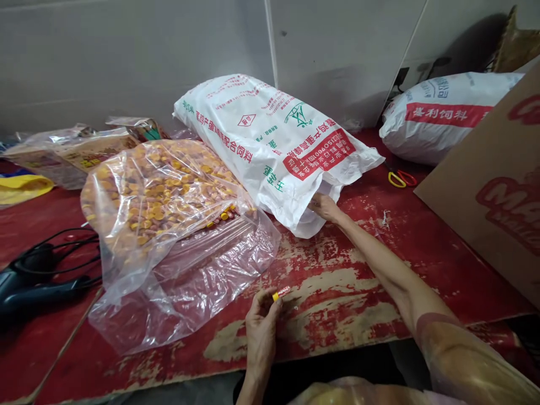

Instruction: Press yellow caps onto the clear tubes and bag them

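Observation:
My left hand (260, 322) rests near the front edge of the worn red table (346, 281), its fingers pinched on a small red tube with a yellow cap (280, 293). My right hand (324, 207) reaches forward into the open mouth of a large white woven sack (270, 140) printed in red and green, and its fingers are hidden inside. Left of the sack lies a big clear plastic bag (169, 225) holding several small red and yellow pieces like the one I hold.
A second white sack (442, 115) lies at the back right, with yellow-and-red scissors (401, 179) beside it. A brown cardboard sheet (498, 185) leans at the right. A black tool with cables (42, 275) sits at the left, plastic-wrapped packs (71, 149) behind it.

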A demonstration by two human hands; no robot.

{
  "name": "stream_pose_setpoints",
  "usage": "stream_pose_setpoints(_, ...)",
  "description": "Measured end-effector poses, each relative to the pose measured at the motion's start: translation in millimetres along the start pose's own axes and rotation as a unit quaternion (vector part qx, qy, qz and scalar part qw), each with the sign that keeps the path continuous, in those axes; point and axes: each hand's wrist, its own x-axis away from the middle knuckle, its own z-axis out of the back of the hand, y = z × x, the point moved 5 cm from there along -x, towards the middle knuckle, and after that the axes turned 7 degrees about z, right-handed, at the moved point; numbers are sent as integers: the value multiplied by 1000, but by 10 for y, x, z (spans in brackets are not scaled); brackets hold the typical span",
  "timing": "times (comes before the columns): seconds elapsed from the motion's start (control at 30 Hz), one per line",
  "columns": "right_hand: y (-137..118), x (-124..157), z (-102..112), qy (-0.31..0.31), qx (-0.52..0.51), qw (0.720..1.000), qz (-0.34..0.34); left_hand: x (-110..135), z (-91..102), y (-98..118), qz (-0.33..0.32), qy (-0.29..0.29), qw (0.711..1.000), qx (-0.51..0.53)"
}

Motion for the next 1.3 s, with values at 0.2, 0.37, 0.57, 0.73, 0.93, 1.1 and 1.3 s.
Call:
stream_pose_setpoints(0.2, -206, 818, 137, 16, -326, 938, -114, 14, -125, 30, 16, -10, 994, 104)
stream_pose_setpoints(0.37, -604, 1375, 112, 2, -453, 875, -169, 54, -291, 18, 73, -40, 979, 184)
stream_pose_setpoints(0.57, -1000, 1685, -126, 63, -549, 808, -205, 159, -331, -22, 91, -60, 975, 191)
stream_pose_setpoints(0.73, -1240, 1846, -353, 63, -504, 841, -185, 220, -319, -22, 38, -56, 983, 171)
stream_pose_setpoints(0.93, -1531, 1858, -300, -90, -342, 930, -101, 304, -295, -93, -19, -24, 996, 89)
stream_pose_setpoints(1.1, -1719, 1830, -329, -118, -162, 979, 46, 372, -367, -162, -28, -36, 998, 53)
stream_pose_setpoints(1.3, -1582, 1750, -293, -209, -86, 972, 59, 340, -504, -171, -18, -133, 991, 30)
